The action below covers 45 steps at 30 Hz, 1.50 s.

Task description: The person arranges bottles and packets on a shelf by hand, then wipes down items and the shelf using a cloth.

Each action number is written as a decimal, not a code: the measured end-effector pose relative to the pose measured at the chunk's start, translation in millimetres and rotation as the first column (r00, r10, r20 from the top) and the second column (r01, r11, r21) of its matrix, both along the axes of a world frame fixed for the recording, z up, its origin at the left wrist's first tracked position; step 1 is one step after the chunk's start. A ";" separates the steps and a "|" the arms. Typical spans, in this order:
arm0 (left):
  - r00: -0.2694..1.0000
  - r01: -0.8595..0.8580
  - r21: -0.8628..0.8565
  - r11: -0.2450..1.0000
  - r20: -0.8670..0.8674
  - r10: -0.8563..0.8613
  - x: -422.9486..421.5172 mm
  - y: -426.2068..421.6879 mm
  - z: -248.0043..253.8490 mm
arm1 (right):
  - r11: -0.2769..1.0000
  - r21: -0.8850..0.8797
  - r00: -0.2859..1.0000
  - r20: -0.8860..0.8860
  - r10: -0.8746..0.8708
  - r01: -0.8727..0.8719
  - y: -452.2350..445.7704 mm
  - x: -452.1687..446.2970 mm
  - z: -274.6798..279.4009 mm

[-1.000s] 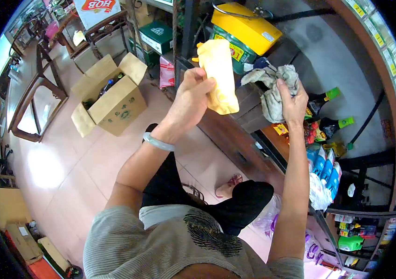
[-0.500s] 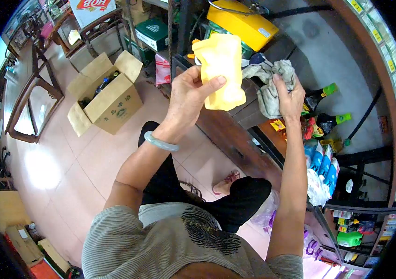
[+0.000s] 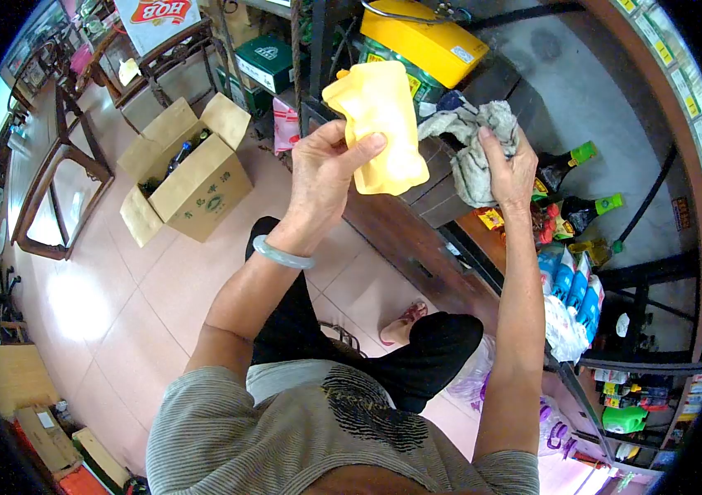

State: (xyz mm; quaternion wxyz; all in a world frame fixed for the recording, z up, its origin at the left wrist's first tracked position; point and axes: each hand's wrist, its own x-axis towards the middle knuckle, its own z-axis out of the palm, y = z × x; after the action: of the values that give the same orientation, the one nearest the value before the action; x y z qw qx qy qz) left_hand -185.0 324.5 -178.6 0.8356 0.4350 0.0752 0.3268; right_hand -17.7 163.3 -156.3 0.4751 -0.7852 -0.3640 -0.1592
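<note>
My left hand point(image 3: 326, 169), with a pale bangle at the wrist, grips a pale yellow pouch-shaped pack point(image 3: 384, 124) by its left side, thumb across the front. A bit of orange shows at the pack's upper left; I cannot tell its exact kind. A crumpled grey cloth point(image 3: 479, 153) is bunched in my right hand point(image 3: 512, 169), thumb on top and the other fingers partly hidden. The cloth's loose end reaches left to near the pack. Both hands are raised over the shelf edge, the right one beside the dark bottles.
Dark bottles with green caps point(image 3: 584, 155) lie on the right, near blue-and-white packs point(image 3: 575, 285). A yellow box point(image 3: 425, 41) stands at the back. On the tiled floor are an open carton point(image 3: 207, 186) holding bottles and a wooden chair point(image 3: 62, 181).
The yellow pack has shifted slightly left and turned a little in my left hand. My right hand and the cloth have moved slightly left, with the grip kept.
</note>
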 end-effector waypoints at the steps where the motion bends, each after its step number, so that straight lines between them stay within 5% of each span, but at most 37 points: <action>1: 1.000 -0.005 0.000 1.000 0.004 0.005 -0.5 0.0 0.4 | 1.000 0.000 1.000 0.008 -0.001 0.001 -0.1 0.0 0.0; 6: 0.999 0.027 0.008 1.000 -0.018 -0.027 -2.7 1.0 2.1 | 1.000 0.002 1.000 -0.007 -0.003 0.003 0.4 0.4 -0.2; 15: 0.963 0.270 -0.344 0.899 0.100 -0.251 -3.1 5.1 8.1 | 1.000 0.001 0.999 0.037 -0.005 0.005 0.3 4.2 -3.9; 18: 0.990 0.144 -0.151 0.978 0.027 -0.141 1.3 3.9 -1.9 | 1.000 0.007 1.000 0.016 0.017 -0.017 0.3 1.2 -1.0; 39: 0.999 -0.016 0.035 0.999 -0.052 0.018 8.5 9.3 -28.6 | 1.000 -0.024 1.000 0.021 -0.015 0.016 -0.9 1.7 -1.0; 45: 0.904 -0.162 -0.253 0.954 -0.425 0.041 11.4 45.1 -94.8 | 0.999 -0.021 0.999 0.031 -0.034 0.035 -1.0 2.2 -2.4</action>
State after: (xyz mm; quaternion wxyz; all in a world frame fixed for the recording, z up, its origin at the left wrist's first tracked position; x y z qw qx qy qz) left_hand -173.6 369.6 -273.5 0.8356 0.3660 0.3195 0.2563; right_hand -15.5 162.3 -158.7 0.4579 -0.7940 -0.3593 -0.1756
